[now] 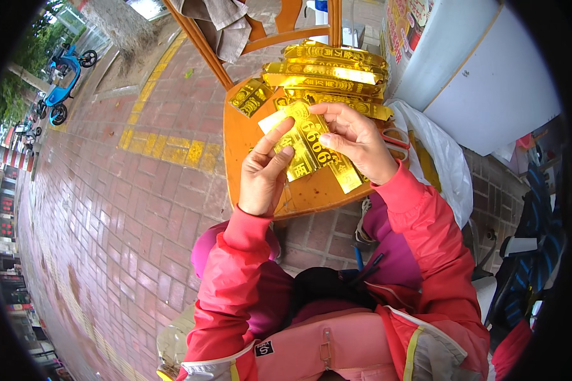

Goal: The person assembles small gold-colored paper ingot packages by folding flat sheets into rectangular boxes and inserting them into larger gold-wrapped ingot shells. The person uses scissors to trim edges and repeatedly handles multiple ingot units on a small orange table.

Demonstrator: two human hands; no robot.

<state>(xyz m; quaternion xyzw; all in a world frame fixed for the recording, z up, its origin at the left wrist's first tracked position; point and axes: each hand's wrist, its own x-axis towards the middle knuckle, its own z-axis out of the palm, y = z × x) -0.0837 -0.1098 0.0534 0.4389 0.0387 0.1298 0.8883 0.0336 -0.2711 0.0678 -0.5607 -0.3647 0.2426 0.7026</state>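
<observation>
A gold foil paper sheet with raised printed characters and numerals is held between my hands over the wooden chair seat. My left hand has its thumb and index finger against the left part of the sheet. On the right edge, the thumb and index finger of my right hand grip the foil. Below my right hand, another gold strip lies on the seat. Several folded gold foil pieces are piled toward the chair back, and a flat gold piece rests at the seat's left.
Red-handled scissors lie at the seat's right edge, beside a white plastic bag. A grey cloth hangs on the chair back. White panels stand to the right. Brick pavement extends left toward a blue scooter.
</observation>
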